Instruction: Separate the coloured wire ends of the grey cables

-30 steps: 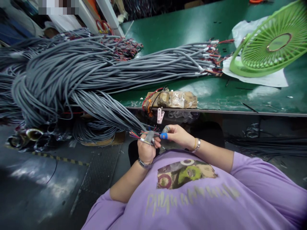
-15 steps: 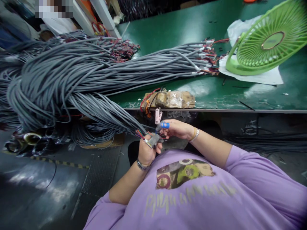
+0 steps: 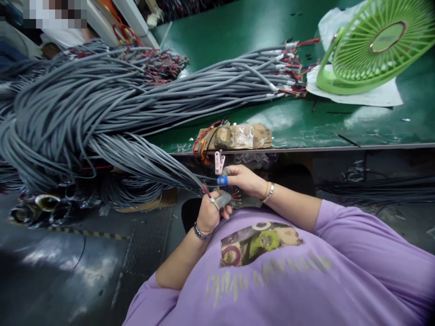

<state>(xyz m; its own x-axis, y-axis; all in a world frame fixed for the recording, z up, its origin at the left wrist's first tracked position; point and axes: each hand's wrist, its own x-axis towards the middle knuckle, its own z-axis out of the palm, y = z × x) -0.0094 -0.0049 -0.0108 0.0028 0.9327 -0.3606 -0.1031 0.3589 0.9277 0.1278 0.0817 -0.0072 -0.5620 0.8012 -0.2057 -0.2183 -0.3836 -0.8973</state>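
Note:
My left hand, wearing a wristwatch and grey finger sleeves, is closed around the end of a grey cable whose coloured inner wires fan out past the thumb. My right hand, with a blue sleeve on one fingertip and a bracelet at the wrist, pinches at those wire ends just above the left hand. Both hands hover in front of my purple shirt, below the edge of the green bench. The cable runs up left into a big bundle of grey cables.
A taped wooden block with red wires and a pink clip sits at the bench edge. A green fan rests on white paper at the far right. Stripped cable ends lie on the bench. Dark floor lies on the left.
My right hand rose toward the bench edge and the pink clip while the left hand dropped slightly and tilted, spreading the wire ends to its right. The view shifted a little.

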